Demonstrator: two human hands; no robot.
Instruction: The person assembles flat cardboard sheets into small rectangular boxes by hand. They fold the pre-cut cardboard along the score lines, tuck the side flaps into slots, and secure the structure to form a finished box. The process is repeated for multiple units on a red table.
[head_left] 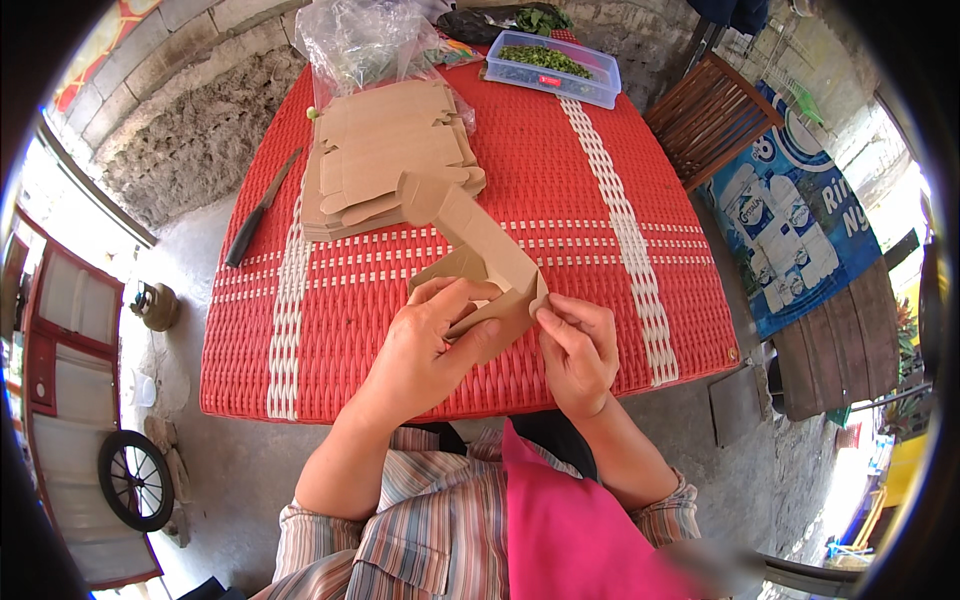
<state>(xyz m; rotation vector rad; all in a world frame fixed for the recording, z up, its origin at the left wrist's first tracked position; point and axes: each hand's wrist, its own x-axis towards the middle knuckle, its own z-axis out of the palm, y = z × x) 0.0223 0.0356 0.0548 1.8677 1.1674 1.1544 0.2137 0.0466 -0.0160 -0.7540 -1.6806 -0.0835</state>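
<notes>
Just above the near edge of the red woven desk point(600, 180), both hands work one flat brown cardboard box blank point(478, 248), which rises tilted away from the person. The left hand point(432, 345) curls around its lower end, fingers closed over a folded flap. The right hand point(578, 345) pinches the blank's right corner between thumb and fingertips. Farther back on the desk lies a stack of flat cardboard blanks point(385, 155), with a dark-handled knife point(258, 212) to its left. Behind the stack sit a clear plastic bag point(355, 40) and a clear plastic tub of chopped greens point(553, 67).
</notes>
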